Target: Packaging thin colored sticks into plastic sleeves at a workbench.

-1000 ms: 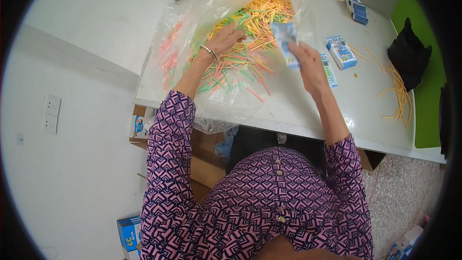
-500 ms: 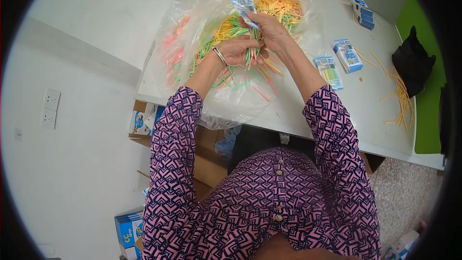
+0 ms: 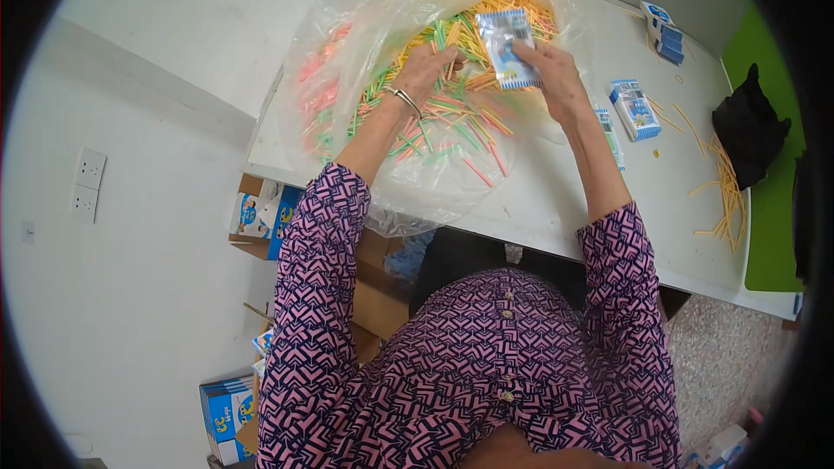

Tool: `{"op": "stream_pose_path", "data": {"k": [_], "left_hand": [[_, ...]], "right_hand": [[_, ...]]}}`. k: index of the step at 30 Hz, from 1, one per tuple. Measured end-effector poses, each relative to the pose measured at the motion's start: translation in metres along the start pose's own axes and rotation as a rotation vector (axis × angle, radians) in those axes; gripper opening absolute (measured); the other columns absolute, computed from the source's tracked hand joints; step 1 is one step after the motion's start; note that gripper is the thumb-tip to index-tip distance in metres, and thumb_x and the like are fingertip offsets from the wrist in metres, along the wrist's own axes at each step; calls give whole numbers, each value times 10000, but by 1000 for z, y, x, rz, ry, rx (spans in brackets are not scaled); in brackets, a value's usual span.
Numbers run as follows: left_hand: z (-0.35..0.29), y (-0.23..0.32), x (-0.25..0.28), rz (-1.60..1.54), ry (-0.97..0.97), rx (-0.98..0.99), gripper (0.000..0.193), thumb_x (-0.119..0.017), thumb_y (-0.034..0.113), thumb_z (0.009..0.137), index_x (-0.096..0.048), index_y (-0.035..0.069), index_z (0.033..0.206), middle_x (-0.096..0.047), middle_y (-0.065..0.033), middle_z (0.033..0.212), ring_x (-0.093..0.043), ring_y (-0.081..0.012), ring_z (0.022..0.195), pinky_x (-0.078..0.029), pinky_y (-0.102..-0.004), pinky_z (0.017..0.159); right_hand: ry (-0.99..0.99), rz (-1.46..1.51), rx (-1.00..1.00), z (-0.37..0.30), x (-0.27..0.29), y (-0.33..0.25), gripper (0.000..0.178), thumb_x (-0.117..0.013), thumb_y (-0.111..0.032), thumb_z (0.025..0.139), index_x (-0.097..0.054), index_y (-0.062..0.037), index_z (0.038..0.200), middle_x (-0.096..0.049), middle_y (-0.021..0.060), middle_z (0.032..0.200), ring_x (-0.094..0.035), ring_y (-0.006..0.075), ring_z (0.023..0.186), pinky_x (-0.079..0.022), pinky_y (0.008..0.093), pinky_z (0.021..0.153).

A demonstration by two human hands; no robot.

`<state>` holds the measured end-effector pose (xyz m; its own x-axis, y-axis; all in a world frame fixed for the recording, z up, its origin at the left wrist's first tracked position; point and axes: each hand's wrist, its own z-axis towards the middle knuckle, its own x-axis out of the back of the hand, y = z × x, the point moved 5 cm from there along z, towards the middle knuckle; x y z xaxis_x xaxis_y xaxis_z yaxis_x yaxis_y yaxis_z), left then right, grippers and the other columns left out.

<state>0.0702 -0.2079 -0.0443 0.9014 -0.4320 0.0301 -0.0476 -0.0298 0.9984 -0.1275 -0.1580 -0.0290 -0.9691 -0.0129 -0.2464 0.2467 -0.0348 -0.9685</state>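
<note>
My right hand [image 3: 560,78] pinches a blue-and-white packet [image 3: 506,42] by its right side, holding it up over the bag's mouth. To its left, my left hand [image 3: 420,71] is closed around a few thin coloured sticks [image 3: 448,35] that rise above its fingers; part of its grip is hidden. Both hands are over a large clear plastic bag [image 3: 404,208] lying open on the white table. Yellow, green, orange and pink sticks [image 3: 473,126] fill the bag and spill over its near side.
Right of the bag lie a blue-and-white packet [image 3: 635,110] and another packet [image 3: 611,135] partly behind my right forearm. A packet stack [image 3: 665,35] stands farther back. Loose yellow sticks [image 3: 725,200] lie beside a black cloth item [image 3: 751,126] near the green panel [image 3: 773,243].
My hands have moved apart. The right one has carried the packet right and turned its broad side up; the left one has moved up and slightly left among the sticks.
</note>
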Motion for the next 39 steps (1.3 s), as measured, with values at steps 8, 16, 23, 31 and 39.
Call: {"op": "stream_pose_path", "data": {"k": [8,16,23,31,39], "left_hand": [[-3,16,-13,-179,177,-81,344,-471,308,948,-467,-20,1052,-603,-178,962,-631,-219,817,-542,-310,708],[-6,48,-21,-358,212,-279,334,-402,292,975,-450,-35,1025,-617,-177,872,-666,-259,794,-547,-290,649],[-33,65,-53,-306,135,-310,447,-402,384,964,-550,-31,889,-630,-150,863,-667,-246,817,-543,-308,704],[-39,73,-51,-437,195,-397,524,-408,423,954,-589,-69,928,-649,-187,897,-661,-244,860,-548,-318,718],[-47,46,-73,-442,3,-152,499,-439,399,951,-582,-79,981,-642,-173,907,-647,-224,892,-533,-300,740]], "right_hand": [[-44,-99,-95,-37,-2,14,228,-680,-242,812,-665,-15,811,-622,-3,702,-532,44,618,-396,199,597],[-173,-149,-157,-44,2,29,210,-696,-255,798,-679,-53,748,-611,-17,657,-487,24,583,-360,185,581],[-301,-46,-229,-54,-6,29,205,-653,-224,841,-677,-21,864,-638,-8,749,-539,27,665,-402,179,621],[-370,54,-290,-64,-11,22,199,-649,-211,848,-671,-13,867,-653,6,774,-576,37,674,-447,183,617],[-412,142,-303,-67,-15,22,206,-648,-207,850,-667,-6,884,-656,12,783,-586,44,676,-464,186,611]]}}
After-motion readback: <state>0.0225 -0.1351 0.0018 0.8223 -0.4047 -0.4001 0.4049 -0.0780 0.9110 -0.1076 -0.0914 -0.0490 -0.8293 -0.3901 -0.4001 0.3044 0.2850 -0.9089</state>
